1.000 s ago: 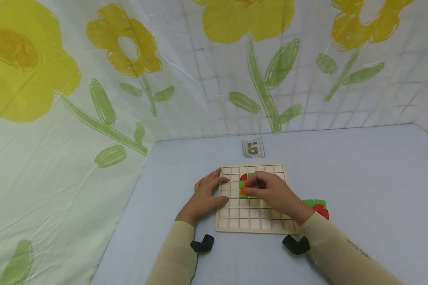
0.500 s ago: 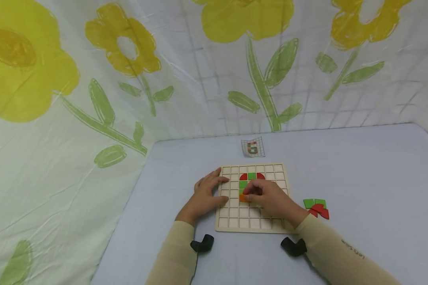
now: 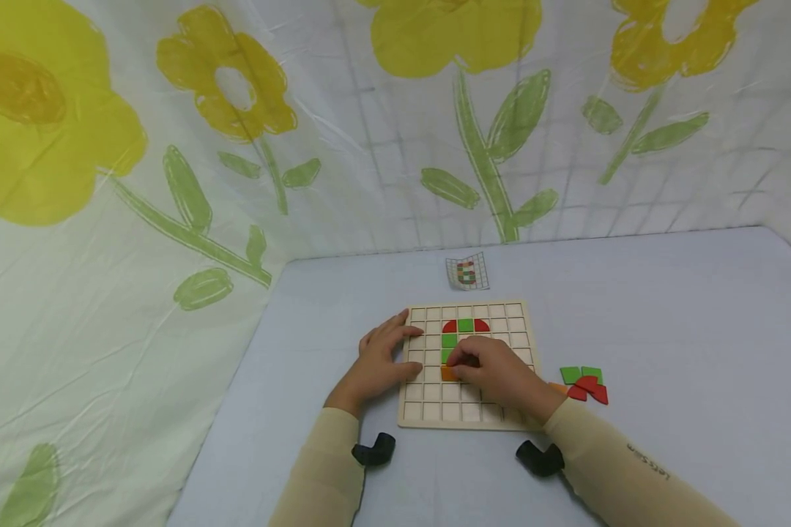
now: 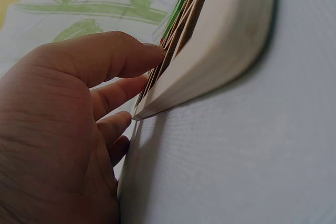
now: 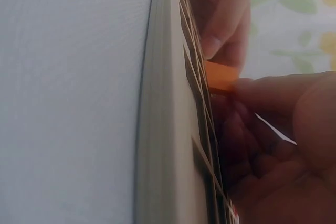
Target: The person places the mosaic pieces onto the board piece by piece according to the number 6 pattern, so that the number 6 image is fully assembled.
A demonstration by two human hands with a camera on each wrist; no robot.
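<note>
My right hand (image 3: pixel 497 368) pinches an orange tile (image 3: pixel 448 374) between thumb and fingertips, in the column below two green tiles (image 3: pixel 449 340) on the wooden grid board (image 3: pixel 431 415). In the right wrist view the orange tile (image 5: pixel 220 78) stands tilted up from the grid, one edge right at it. My left hand (image 3: pixel 379 360) rests on the board's left edge with thumb and fingers spread. From the left wrist view, its thumb (image 4: pixel 113 56) lies over the rim. A red quarter-round tile (image 3: pixel 451 326), a green tile (image 3: pixel 466 325) and another red one (image 3: pixel 482 325) form a row above.
Right of the board lie loose green tiles (image 3: pixel 570 375), red tiles (image 3: pixel 587 384) and an orange tile (image 3: pixel 557 388) partly behind my wrist. A small gridded picture card (image 3: pixel 467 271) lies behind the board. A flower-printed curtain (image 3: pixel 395 146) hangs behind the table (image 3: pixel 685 329).
My right hand has moved the orange tile toward me, from over the green tiles down to the cell below them. My left hand has stayed in place.
</note>
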